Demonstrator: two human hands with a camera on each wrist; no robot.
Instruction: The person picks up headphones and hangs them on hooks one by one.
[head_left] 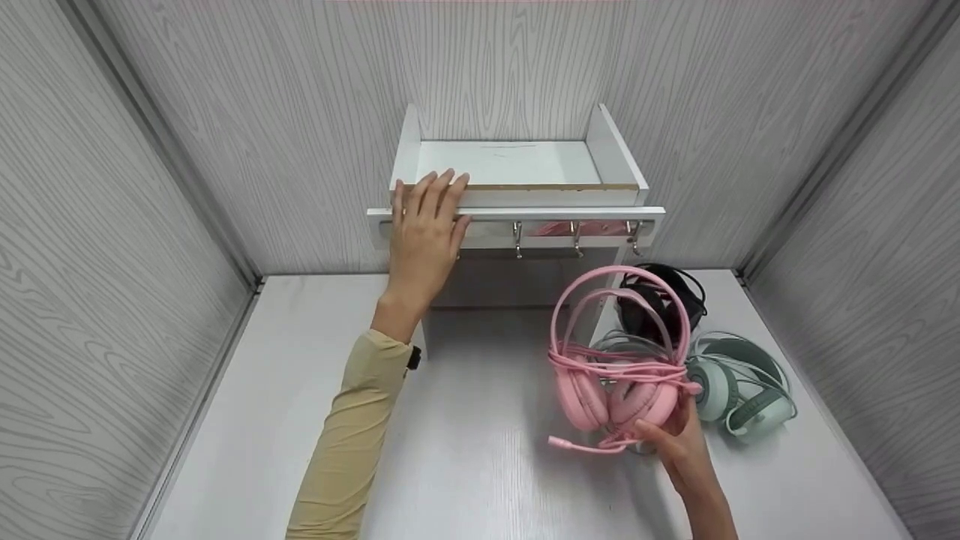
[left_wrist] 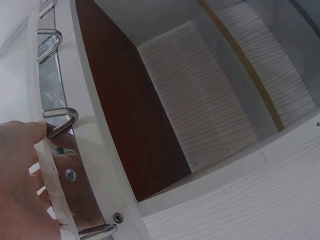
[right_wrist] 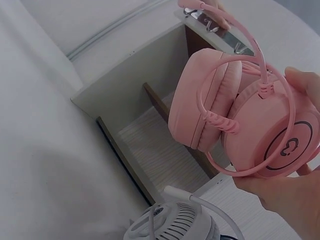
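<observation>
My right hand (head_left: 679, 442) grips a pink headset (head_left: 574, 401) by one ear cup, its cable wound around it and its microphone boom sticking out to the left. The right wrist view shows both ear cups (right_wrist: 197, 100) up close, with fingers around the right one. My left hand (head_left: 424, 244) holds the left part of a white shelf's hook rail (head_left: 487, 234): fingers lie over the top edge and the thumb is at the front. In the left wrist view, the thumb is beside a metal hook (left_wrist: 62, 117). The raised pink headset is in front of the shelf's right side.
A black headset (head_left: 667, 300) and a pale green headset (head_left: 750, 390) lie on the white table (head_left: 465, 465), right of the shelf. A grey-white headset (right_wrist: 175, 222) is partly hidden behind the pink one. Several hooks jut from the rail. Wood-patterned panels (head_left: 510, 67) enclose the table.
</observation>
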